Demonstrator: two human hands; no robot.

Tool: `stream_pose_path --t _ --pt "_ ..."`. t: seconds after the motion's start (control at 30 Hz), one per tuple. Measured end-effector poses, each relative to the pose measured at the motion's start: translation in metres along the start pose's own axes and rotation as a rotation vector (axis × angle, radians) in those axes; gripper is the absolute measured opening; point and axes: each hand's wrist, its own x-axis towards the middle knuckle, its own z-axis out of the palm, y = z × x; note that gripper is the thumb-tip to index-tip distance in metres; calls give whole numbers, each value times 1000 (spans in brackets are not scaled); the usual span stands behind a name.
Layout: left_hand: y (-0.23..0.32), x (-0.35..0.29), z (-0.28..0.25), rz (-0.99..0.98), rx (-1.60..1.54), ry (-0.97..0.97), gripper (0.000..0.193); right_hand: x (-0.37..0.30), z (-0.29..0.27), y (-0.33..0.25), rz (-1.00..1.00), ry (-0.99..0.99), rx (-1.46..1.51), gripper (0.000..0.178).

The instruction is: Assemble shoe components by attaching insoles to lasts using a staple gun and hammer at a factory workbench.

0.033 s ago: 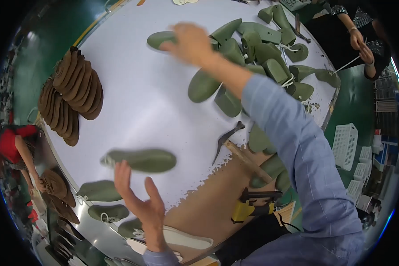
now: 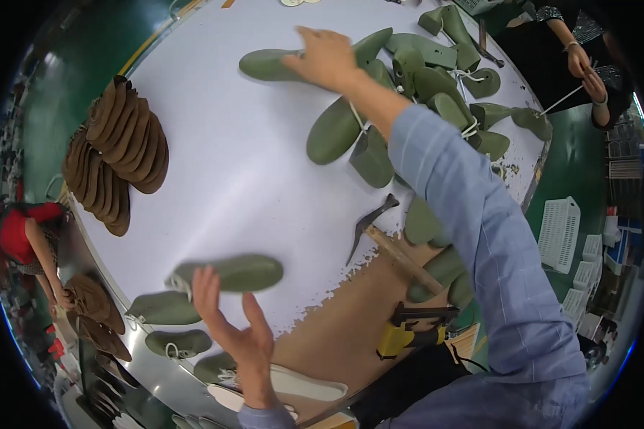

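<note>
My left hand is at the lower left, palm up, thumb and fingers spread. Its fingertips overlap the edge of a green shoe last with white cord at its left end; whether they touch it I cannot tell. At the top, my right hand has thumb and index finger wide apart over the right end of another green last. That last's right end is hidden under the hand. Beside my right forearm is a heap of green lasts, some with white cords.
Brown shoe uppers are stacked at left. A hammer and a yellow-black tool lie at right. More lasts and white soles line the near edge. Co-workers' hands show at far right, and a red-clad person at left.
My right hand has shifted slightly right, with its thumb and index finger now plainly apart. The last by my left hand has moved slightly nearer to me.
</note>
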Motion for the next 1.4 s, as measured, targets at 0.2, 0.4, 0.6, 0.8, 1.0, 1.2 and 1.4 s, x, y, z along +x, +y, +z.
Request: stream_pose_path --t 0.2,0.4,0.6,0.8,1.0,1.2,1.4 --pt "-6 23 13 15 58 -24 52 -35 6 -37 56 -109 61 62" --pt "9 17 24 42 35 -68 51 -78 7 30 -55 -316 -555 64" --pt "18 -44 33 -105 -87 -176 48 -171 67 -46 -200 255 -361 54" --pt "24 -88 51 -190 -154 -274 51 -291 102 -120 -343 4 259 32" --pt "22 -168 67 -349 -37 -406 56 -379 73 -115 -156 -87 186 52" --pt "28 -198 70 -419 -93 -206 58 -376 67 -68 -231 -13 22 42" --pt "39 -219 56 -583 -263 -108 66 -346 57 -61 -30 209 27 28"
